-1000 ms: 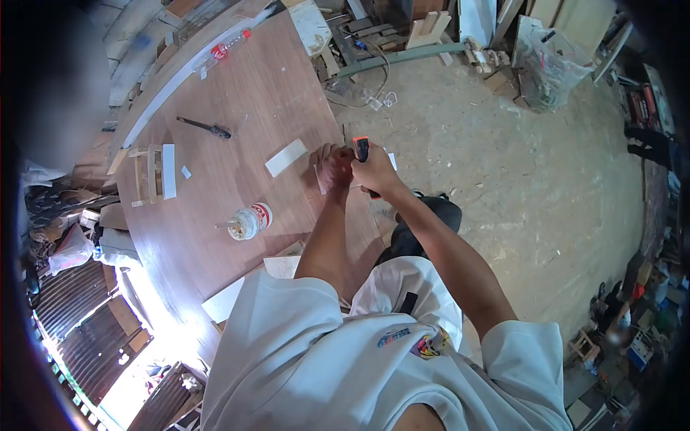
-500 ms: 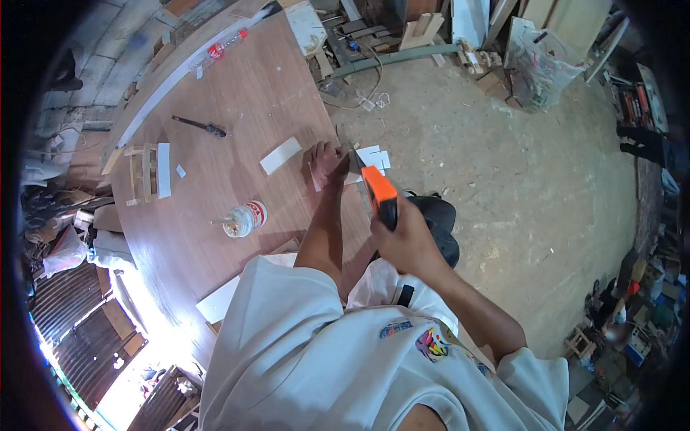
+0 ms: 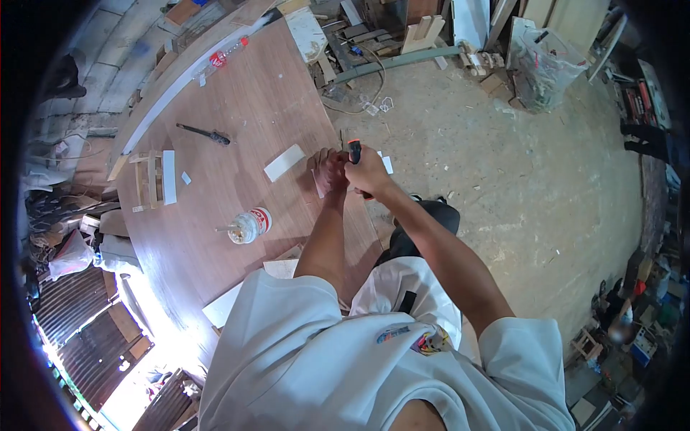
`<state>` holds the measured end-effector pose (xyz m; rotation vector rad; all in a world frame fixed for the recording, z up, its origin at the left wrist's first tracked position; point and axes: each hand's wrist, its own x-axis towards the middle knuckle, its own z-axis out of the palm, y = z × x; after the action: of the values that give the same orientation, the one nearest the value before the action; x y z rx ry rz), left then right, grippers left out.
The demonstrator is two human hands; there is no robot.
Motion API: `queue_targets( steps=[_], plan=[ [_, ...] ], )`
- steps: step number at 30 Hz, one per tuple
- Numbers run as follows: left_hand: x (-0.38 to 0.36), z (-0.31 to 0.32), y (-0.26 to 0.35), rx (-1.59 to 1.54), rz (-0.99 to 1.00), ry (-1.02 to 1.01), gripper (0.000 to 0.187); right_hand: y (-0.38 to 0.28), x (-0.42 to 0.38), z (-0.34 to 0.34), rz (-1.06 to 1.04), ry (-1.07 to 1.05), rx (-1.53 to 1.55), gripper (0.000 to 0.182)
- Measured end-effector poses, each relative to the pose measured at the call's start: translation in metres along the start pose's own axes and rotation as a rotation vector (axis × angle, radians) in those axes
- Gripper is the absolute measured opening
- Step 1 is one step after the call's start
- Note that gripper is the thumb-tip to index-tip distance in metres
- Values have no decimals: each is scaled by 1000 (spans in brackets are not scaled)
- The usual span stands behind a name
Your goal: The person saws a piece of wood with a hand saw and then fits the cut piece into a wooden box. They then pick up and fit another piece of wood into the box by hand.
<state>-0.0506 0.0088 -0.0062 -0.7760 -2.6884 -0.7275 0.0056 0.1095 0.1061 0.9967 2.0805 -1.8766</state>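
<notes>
My right hand (image 3: pixel 368 172) is closed round the black-and-orange handle of a handsaw (image 3: pixel 354 149) at the table's right edge. Most of its blade is hidden in this view. Close beside it, my left hand (image 3: pixel 330 170) presses down with curled fingers on a pale board piece (image 3: pixel 319 188), of which only a bit shows. Just left of that hand, a white rectangular board piece (image 3: pixel 284 163) lies flat on the brown table (image 3: pixel 237 172). White offcuts (image 3: pixel 388 164) lie on the floor past my right hand.
On the table are a plastic jar (image 3: pixel 250 225), a dark slim tool (image 3: pixel 203 133), a small wooden frame (image 3: pixel 148 179), a white strip (image 3: pixel 169 177) and a plastic bottle (image 3: pixel 228 53). Scrap wood (image 3: pixel 424 34) and a filled plastic bag (image 3: pixel 548 68) stand at the back.
My right hand has pushed the saw forward and down, up beside my left hand. The orange part, plain before, is now mostly hidden. My left hand stays in place.
</notes>
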Motion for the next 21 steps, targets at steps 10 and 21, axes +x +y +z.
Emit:
queue_targets(
  steps=[10, 21],
  plan=[
    [5, 2, 7, 11, -46, 51, 8, -34, -111, -31, -248, 131, -18, 11],
    [1, 3, 7, 87, -48, -52, 12, -45, -66, -42, 36, -7, 142, 5]
  ],
)
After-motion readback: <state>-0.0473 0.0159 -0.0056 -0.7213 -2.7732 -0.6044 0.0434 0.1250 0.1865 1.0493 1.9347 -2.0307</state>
